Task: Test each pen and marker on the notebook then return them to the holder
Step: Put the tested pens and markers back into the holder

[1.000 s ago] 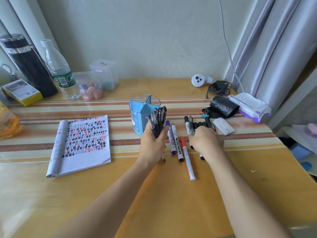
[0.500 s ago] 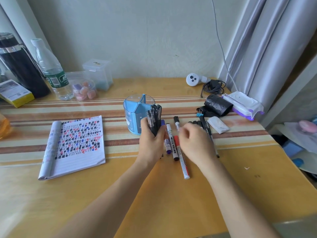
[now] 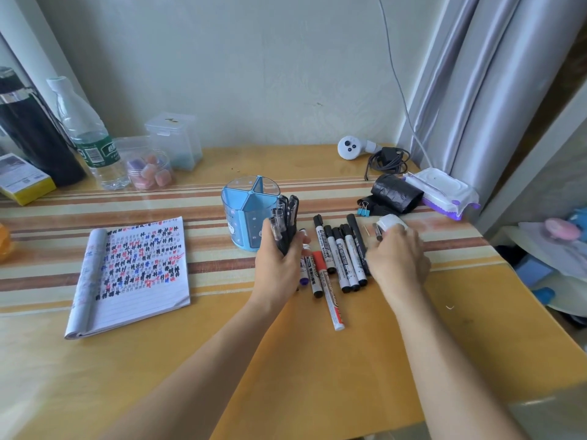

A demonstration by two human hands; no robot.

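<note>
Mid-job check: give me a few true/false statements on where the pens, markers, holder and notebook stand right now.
1. The left hand grips a bundle of black pens. True.
2. The blue holder is packed with markers. False: its compartments look empty, and the markers lie on the table.
3. The notebook lies open, left of the holder. True.
4. The red marker is in the right hand. False: it lies on the table between the hands.
</note>
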